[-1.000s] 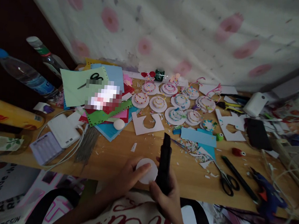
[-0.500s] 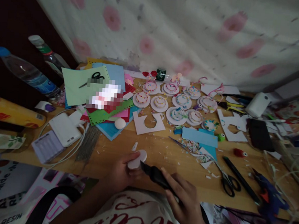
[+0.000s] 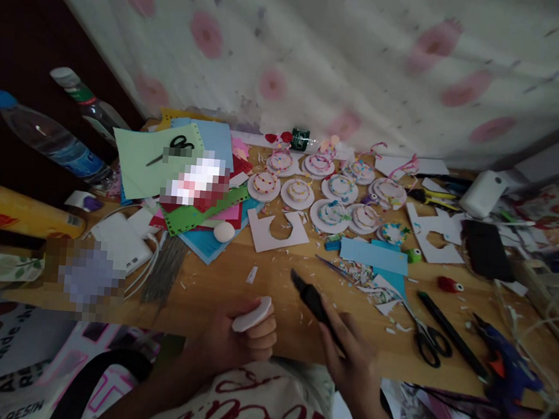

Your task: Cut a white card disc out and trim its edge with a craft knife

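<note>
My left hand (image 3: 237, 340) is curled round a white foam disc (image 3: 252, 314), held on edge just above the near rim of the wooden table (image 3: 273, 293). My right hand (image 3: 351, 357) grips a black glue gun (image 3: 312, 298) whose nozzle points up and left, a short gap away from the disc. Both hands hover at the table's front edge, over my lap.
Several decorated round paper cakes (image 3: 331, 194) lie at the back. Coloured paper sheets (image 3: 181, 163) pile at left, with water bottles (image 3: 47, 139) and a power bank (image 3: 119, 242). Scissors (image 3: 424, 340), a black pen (image 3: 446, 335) and a blue glue gun (image 3: 504, 366) lie at right.
The glue gun went from upright beside the flat disc, to its nozzle touching the disc's edge, to drawn back to the right. My left hand lifted the disc and tilted it on edge.
</note>
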The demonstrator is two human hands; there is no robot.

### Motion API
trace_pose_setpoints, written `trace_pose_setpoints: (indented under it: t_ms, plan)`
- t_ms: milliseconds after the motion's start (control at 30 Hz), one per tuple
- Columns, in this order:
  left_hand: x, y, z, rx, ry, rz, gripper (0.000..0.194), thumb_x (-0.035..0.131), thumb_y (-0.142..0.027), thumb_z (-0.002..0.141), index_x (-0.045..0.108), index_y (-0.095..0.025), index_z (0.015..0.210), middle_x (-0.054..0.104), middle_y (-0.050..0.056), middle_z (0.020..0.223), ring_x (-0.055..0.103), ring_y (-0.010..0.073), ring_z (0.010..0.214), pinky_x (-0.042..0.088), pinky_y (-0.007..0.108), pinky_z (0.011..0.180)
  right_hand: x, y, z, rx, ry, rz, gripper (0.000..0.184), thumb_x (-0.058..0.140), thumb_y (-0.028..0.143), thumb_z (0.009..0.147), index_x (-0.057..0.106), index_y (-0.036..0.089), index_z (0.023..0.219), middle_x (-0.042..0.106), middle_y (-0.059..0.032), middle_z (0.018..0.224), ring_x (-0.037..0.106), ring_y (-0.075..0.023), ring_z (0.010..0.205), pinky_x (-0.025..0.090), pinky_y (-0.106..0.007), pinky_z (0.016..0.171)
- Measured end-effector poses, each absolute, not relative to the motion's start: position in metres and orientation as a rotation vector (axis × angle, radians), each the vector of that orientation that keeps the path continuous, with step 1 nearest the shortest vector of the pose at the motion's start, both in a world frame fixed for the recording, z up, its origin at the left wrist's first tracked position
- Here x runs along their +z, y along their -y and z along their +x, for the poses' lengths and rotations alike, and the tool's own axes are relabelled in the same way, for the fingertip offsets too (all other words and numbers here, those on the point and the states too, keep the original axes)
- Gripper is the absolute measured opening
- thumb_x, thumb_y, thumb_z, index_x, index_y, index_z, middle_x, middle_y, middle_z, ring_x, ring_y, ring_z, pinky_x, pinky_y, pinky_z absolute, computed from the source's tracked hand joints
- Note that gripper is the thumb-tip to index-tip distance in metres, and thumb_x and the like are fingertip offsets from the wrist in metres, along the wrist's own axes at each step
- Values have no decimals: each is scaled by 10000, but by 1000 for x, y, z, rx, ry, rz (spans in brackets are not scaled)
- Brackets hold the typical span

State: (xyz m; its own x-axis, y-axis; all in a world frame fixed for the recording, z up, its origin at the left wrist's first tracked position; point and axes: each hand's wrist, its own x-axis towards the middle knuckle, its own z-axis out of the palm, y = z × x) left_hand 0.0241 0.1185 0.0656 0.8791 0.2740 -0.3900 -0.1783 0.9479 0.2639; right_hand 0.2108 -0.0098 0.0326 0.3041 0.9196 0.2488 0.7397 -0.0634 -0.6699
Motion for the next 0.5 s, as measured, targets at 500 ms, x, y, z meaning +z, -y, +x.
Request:
trace_pose_setpoints:
  t_ms: [500]
  plan:
    - [77, -135, 18, 10, -561, 1403, 325, 625, -415, 835, 526, -163, 654, 429, -50, 625, 384, 92, 594, 270, 224, 527, 45, -4, 164, 1139, 500, -1439, 477, 763, 492, 758, 673, 245, 1157, 537, 32, 716, 469, -120, 607, 405, -229, 561]
